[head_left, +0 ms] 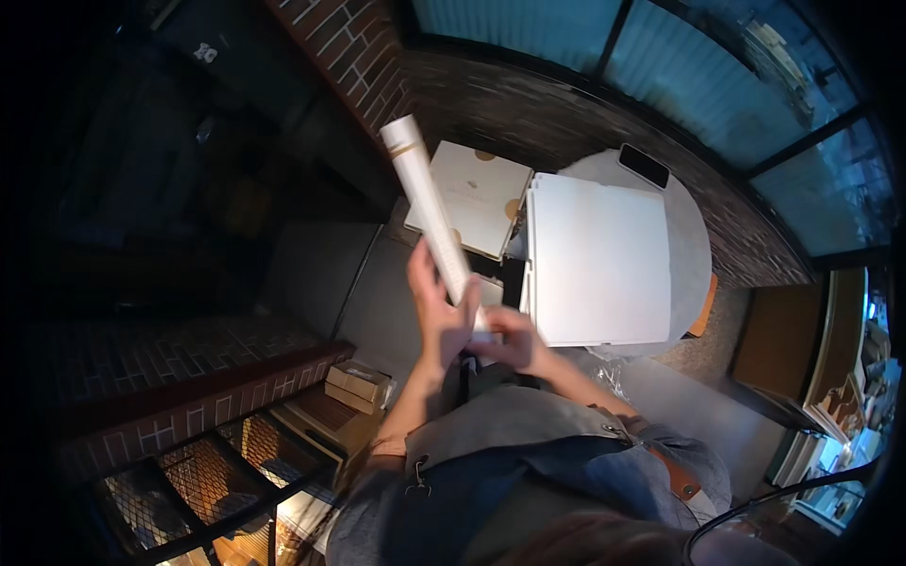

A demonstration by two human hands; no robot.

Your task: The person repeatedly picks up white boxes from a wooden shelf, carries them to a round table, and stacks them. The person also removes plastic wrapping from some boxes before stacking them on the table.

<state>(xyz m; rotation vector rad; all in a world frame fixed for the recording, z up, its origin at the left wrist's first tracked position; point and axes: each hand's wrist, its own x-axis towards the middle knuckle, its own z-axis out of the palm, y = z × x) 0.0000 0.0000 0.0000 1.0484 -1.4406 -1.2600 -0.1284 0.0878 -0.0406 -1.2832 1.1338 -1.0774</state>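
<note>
A long, narrow white roll (427,203) slants up and to the left in front of me. It has a thin brown band near its far end. My left hand (440,307) is closed round its near part, with the thumb along one side. Close against the near end is my right hand (513,338), its fingers curled and slightly blurred. The fingers partly hide that end of the roll. Just beyond my right hand, a large flat white box (604,259) lies on a round grey table (694,226).
A white box with round tan spots (479,189) stands by the brick wall, behind the roll. On the table's far edge lies a black phone (645,166). A cardboard box (357,388) sits at lower left, near a metal mesh rack (203,481). Shelves (802,349) stand at right.
</note>
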